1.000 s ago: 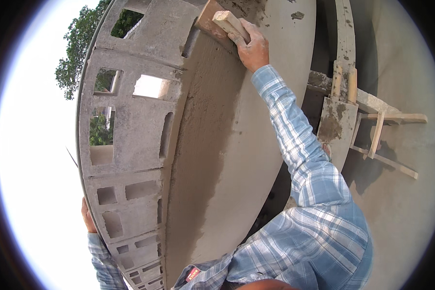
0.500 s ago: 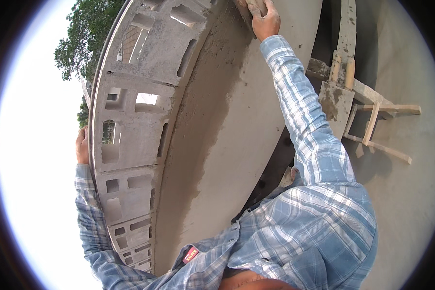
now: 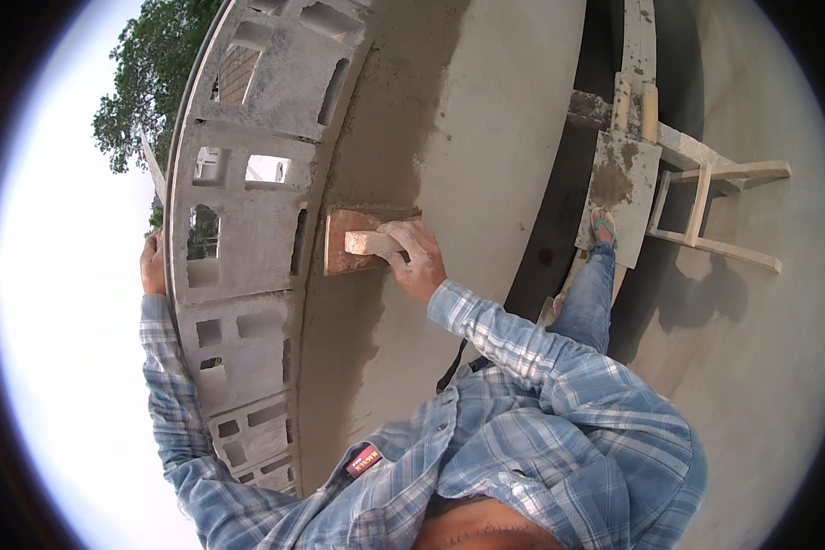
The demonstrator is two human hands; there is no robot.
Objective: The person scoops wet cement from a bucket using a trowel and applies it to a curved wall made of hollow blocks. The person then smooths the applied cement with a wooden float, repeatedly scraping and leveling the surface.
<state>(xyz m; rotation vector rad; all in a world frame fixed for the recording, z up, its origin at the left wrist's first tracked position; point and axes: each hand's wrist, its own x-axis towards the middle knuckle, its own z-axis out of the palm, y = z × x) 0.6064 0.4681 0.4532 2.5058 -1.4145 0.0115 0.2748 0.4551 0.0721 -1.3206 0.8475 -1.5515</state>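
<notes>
My right hand [image 3: 419, 261] is closed round the handle of a wooden plastering float [image 3: 342, 260]. The float's board lies flat on a strip of darker, wet plaster [image 3: 337, 316], close beside the perforated concrete-block wall top [image 3: 252, 266]. To the left, my left hand [image 3: 154, 266] grips the outer edge of those blocks; part of its fingers is hidden behind the edge. Paler, smooth plaster [image 3: 472, 165] runs along the right side of the wet strip.
Below on the right, my sandalled foot [image 3: 602, 225] stands on a mortar-stained board [image 3: 631, 170] of a plank scaffold. A wooden frame [image 3: 706, 215] juts out beside it over the floor [image 3: 742, 367]. Green tree leaves [image 3: 151, 82] show beyond the wall.
My right hand has drawn the float from the far top end of the strip back toward me. My left hand keeps its grip on the edge. My foot on the board has come into sight.
</notes>
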